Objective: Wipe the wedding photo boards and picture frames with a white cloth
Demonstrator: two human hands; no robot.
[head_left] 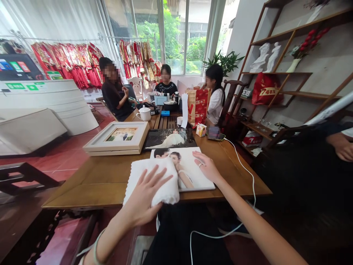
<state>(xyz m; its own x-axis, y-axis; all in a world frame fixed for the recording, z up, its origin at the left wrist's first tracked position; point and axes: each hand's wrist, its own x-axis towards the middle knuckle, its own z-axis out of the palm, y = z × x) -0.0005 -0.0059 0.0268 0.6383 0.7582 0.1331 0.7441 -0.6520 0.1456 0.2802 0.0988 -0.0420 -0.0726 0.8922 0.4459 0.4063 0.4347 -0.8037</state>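
A white photo album (193,173) with a couple's portrait on its cover lies near the front edge of a wooden table (99,180). My left hand (145,200) rests flat on a folded white cloth (154,176) that covers the album's left part, fingers spread. My right hand (208,167) lies open on the album's right side, fingers stretched, a ring on one finger. Neither hand grips anything.
Behind the album lie a dark photo print (169,138) and a stack of framed pictures (117,138). A phone (215,133) with a white cable (245,165) sits right. Three people sit at the far end by a red bag (198,105) and teapot (143,113). Another person's hand (342,145) is at right.
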